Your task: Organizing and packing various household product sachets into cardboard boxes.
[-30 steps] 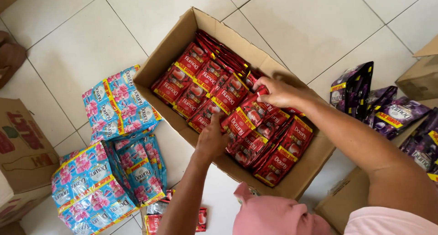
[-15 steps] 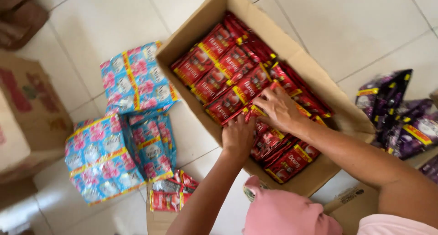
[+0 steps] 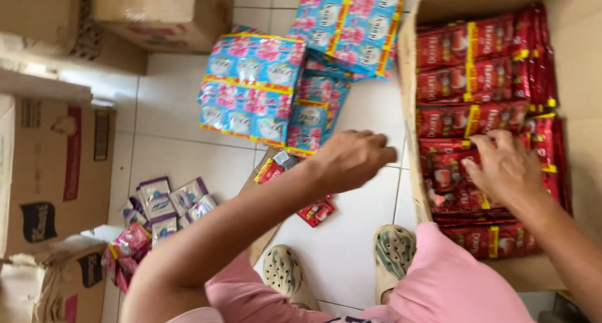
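A crouching person's right hand rests with fingers spread on red sachet packs filling an open cardboard box, gripping nothing clearly. The left hand, loosely curled and empty, hovers over the white tiled floor, just outside the box wall, below blue-and-pink packs.

floor: white tiles | left: stacked brown cardboard boxes | light: bright, even daylight
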